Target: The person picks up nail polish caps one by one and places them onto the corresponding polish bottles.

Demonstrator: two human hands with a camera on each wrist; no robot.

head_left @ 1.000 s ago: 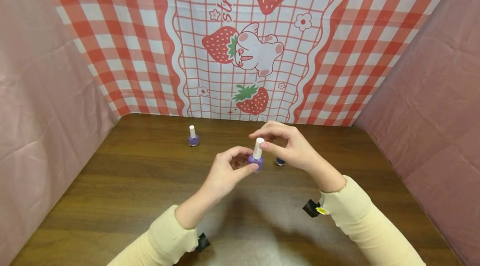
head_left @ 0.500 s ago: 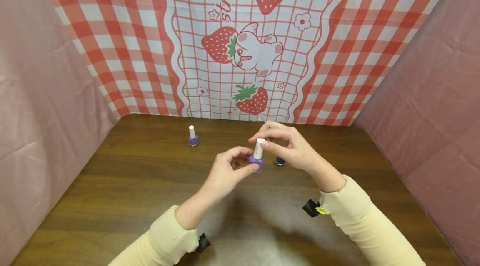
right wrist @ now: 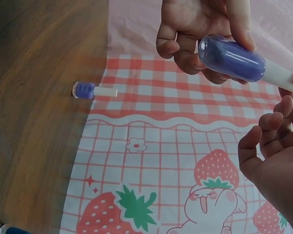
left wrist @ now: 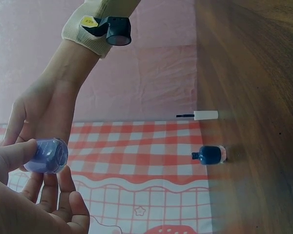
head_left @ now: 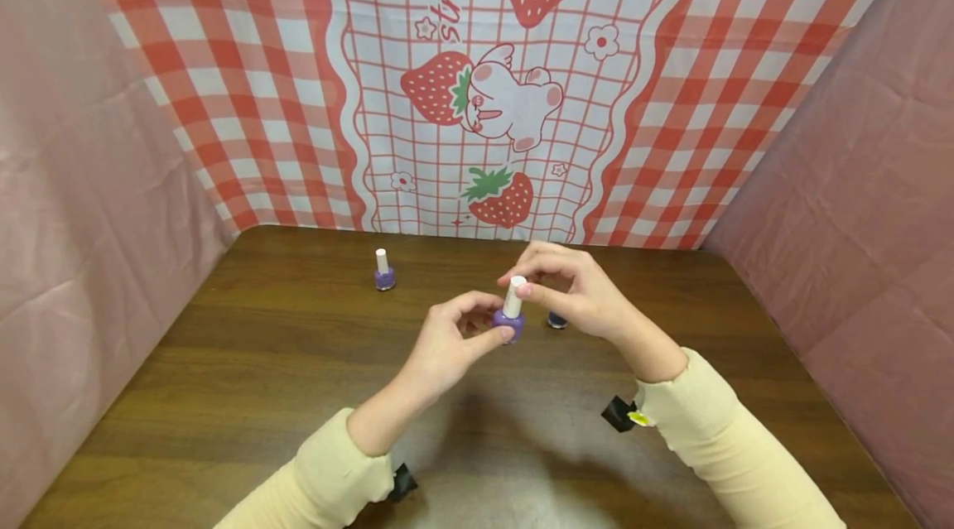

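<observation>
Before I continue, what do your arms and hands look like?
The left hand and right hand are gloveless. The left sleeve and right sleeve are pale yellow, cuffed. Each sleeve carries a black camera, the right's with a yellow label.

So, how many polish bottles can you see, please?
3: a held purple bottle, a standing purple bottle farther left, and a blue bottle partly hidden by the right hand.

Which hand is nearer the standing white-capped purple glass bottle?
Left. The left hand is apart from the standing bottle, to its right; the right hand is farther right.
</observation>
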